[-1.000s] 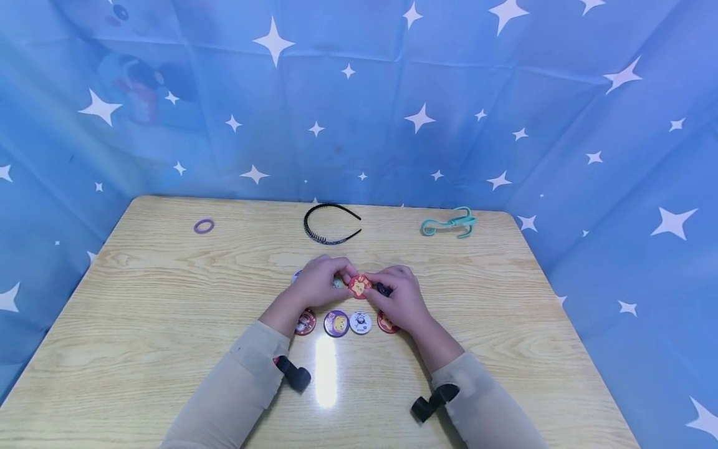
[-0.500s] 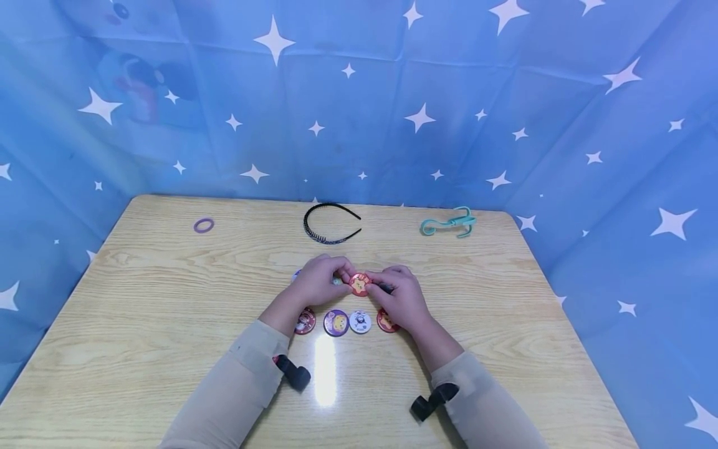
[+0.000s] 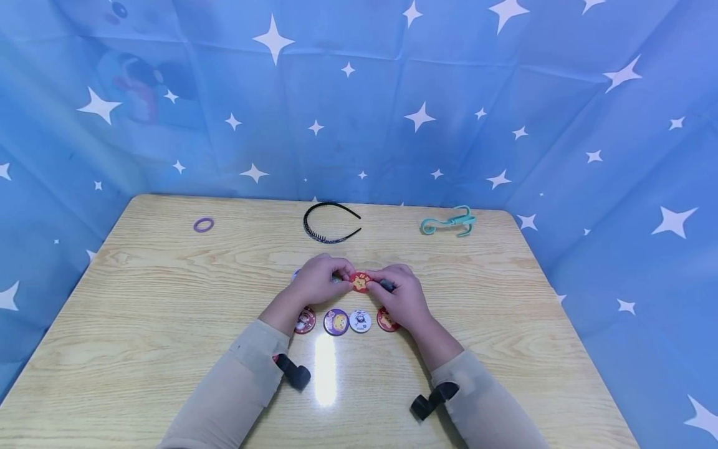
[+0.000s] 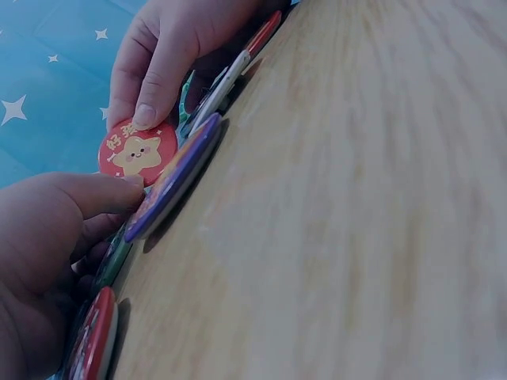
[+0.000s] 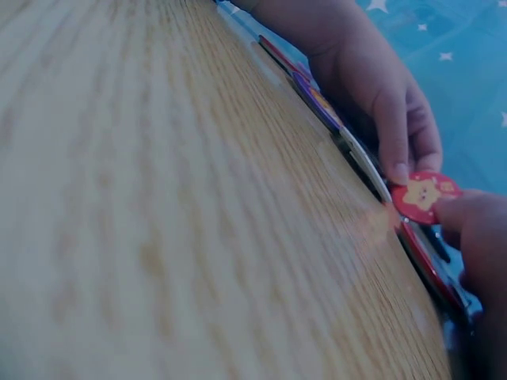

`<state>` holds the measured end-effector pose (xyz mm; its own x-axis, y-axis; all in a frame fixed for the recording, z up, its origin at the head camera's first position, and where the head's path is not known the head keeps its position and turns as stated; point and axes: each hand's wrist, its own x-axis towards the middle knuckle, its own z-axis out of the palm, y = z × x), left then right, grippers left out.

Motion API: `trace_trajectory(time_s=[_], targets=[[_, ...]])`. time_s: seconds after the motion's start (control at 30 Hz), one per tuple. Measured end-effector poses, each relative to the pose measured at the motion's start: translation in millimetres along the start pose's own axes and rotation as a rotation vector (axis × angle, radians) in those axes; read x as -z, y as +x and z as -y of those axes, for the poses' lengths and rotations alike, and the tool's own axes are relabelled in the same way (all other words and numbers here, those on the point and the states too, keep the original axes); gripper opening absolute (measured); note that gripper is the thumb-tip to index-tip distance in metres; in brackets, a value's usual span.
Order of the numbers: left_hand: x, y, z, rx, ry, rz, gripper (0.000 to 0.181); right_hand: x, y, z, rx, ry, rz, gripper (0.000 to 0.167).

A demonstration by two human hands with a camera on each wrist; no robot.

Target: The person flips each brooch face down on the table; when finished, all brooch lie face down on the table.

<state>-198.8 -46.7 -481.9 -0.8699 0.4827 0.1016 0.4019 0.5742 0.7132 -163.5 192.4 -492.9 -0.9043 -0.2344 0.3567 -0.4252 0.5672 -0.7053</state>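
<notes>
A round red badge with a yellow star (image 3: 360, 282) is held between both hands at the middle of the table. The left hand (image 3: 321, 280) pinches its left edge between thumb and fingers; the right hand (image 3: 401, 295) pinches its right edge. In the left wrist view the red badge (image 4: 139, 152) stands tilted up, its face showing. Nearer the person lie a purple-rimmed badge (image 3: 336, 322), a white badge (image 3: 360, 322), another red badge (image 3: 387, 320) and a dark red badge (image 3: 305, 321). More badges are partly hidden behind the left hand.
A black headband (image 3: 314, 232) lies at the back of the wooden table (image 3: 140, 349), a purple ring (image 3: 204, 225) at the back left and a teal hooked item (image 3: 449, 222) at the back right. A blue starry cloth (image 3: 348, 149) hangs behind.
The held red badge has shifted slightly away from the person, and its face looks flatter and more tilted in the head view. Both hands keep their pinch on it, nearly unmoved.
</notes>
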Motion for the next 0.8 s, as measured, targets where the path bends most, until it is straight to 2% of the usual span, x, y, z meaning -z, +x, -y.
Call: trace_trajectory(time_s=[0.6,0.8], targets=[[0.3,-1.9,0.1,-0.032,0.008,-0.025,0.004,-0.2,-0.6,2.1,-0.064,-0.025,0.013,0.011],[0.6,-1.2,0.3,-0.033,-0.025,-0.027,0.005,0.2,0.1,2.1,-0.035,-0.027,0.007,0.007]])
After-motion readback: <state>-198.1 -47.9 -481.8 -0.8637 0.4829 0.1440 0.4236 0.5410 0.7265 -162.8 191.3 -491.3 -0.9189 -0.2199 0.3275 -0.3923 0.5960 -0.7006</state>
